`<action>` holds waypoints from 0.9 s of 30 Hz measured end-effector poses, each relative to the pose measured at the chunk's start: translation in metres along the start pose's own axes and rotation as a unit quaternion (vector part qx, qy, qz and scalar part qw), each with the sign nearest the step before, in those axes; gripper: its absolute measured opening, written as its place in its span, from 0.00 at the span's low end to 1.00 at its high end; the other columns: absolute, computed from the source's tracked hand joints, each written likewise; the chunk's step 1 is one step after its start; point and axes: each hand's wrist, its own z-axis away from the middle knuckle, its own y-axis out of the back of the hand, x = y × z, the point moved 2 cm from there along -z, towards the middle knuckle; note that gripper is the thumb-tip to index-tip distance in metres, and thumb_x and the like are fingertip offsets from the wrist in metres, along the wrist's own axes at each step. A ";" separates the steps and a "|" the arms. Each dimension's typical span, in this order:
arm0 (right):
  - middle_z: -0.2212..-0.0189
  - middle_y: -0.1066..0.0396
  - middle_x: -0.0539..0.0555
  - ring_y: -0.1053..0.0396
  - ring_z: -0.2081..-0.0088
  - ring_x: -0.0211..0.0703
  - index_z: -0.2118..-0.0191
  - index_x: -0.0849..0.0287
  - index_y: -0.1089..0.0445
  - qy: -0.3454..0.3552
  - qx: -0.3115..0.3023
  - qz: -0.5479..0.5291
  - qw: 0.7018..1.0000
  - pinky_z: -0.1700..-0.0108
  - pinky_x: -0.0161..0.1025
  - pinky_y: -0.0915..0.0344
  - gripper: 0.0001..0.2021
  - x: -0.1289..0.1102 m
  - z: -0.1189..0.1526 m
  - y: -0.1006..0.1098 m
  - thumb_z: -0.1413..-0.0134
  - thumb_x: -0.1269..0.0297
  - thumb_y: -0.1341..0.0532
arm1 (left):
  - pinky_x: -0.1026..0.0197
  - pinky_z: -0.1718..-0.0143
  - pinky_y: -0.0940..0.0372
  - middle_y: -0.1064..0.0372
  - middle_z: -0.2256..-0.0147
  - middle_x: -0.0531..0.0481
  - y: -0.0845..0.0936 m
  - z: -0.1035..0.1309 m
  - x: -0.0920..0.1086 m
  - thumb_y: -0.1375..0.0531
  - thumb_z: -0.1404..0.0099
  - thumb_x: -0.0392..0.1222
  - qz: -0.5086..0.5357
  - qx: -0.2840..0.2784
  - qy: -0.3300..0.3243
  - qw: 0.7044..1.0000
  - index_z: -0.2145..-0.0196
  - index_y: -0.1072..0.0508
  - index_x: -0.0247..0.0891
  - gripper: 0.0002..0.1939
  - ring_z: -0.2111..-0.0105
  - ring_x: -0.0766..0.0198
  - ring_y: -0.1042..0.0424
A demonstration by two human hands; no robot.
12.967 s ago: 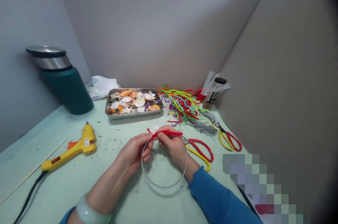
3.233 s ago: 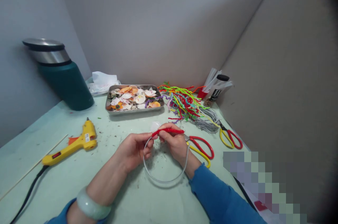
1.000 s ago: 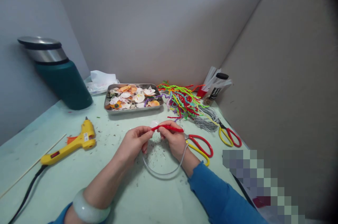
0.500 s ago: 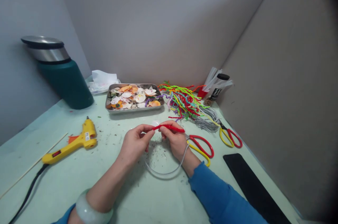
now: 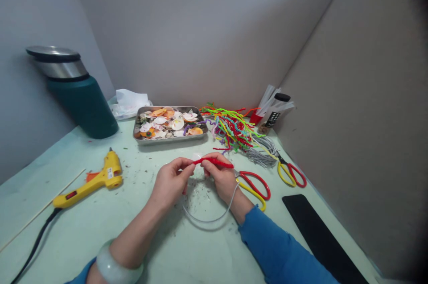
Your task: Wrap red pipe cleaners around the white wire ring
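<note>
My left hand (image 5: 171,181) pinches the left end of a red fuzzy pipe cleaner (image 5: 220,163) between thumb and forefinger. Closed around its thicker part, my right hand (image 5: 223,180) has the thumb pressed on it, and the red tip points right. A thin grey wire (image 5: 210,221) curves in a loop below both hands; where its ends meet the fingers is hidden. Close behind my right hand lie scissors (image 5: 265,188) with red and yellow handles, their blades mostly covered by the hand.
A yellow glue gun (image 5: 109,177) and a thin stick (image 5: 43,209) lie left. Behind are a teal bottle (image 5: 82,105), a metal tray (image 5: 172,139) of shells, colourful pipe cleaners (image 5: 234,128) and coiled grey wire (image 5: 262,157). More scissors (image 5: 290,172) and a black strip (image 5: 317,230) lie right.
Almost nothing differs. The wire loop has shifted very slightly below my hands; both hands keep their hold on the red pipe cleaner.
</note>
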 end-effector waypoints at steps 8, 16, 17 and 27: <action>0.75 0.32 0.47 0.40 0.77 0.33 0.67 0.58 0.30 -0.008 -0.040 -0.022 0.999 0.75 0.32 0.42 0.08 0.004 -0.001 -0.003 0.54 0.61 0.36 | 0.69 0.90 0.46 0.33 0.80 0.54 -0.005 0.000 -0.009 0.39 0.45 0.45 0.171 -0.107 0.132 0.970 0.73 0.31 0.33 0.11 0.90 0.76 0.48; 0.75 0.35 0.49 0.41 0.75 0.35 0.69 0.58 0.29 -0.025 -0.135 0.014 0.990 0.72 0.33 0.42 0.10 0.001 0.002 -0.003 0.48 0.57 0.40 | 0.70 0.91 0.48 0.33 0.80 0.52 -0.003 0.000 -0.005 0.43 0.42 0.36 0.310 -0.204 0.202 0.906 0.71 0.30 0.32 0.04 0.91 0.76 0.48; 0.74 0.35 0.49 0.40 0.75 0.35 0.68 0.58 0.29 -0.025 -0.140 0.012 0.990 0.71 0.33 0.42 0.10 0.001 0.002 -0.002 0.48 0.57 0.40 | 0.70 0.91 0.48 0.34 0.81 0.52 -0.003 0.001 -0.006 0.44 0.41 0.35 0.320 -0.213 0.207 0.900 0.71 0.30 0.32 0.05 0.91 0.76 0.49; 0.75 0.34 0.48 0.42 0.76 0.34 0.69 0.58 0.28 -0.030 -0.156 -0.008 0.987 0.71 0.33 0.43 0.08 -0.001 0.002 -0.003 0.49 0.59 0.39 | 0.70 0.91 0.48 0.40 0.87 0.56 -0.006 0.003 -0.005 0.46 0.39 0.37 0.315 -0.229 0.209 0.897 0.73 0.32 0.34 0.07 0.92 0.74 0.51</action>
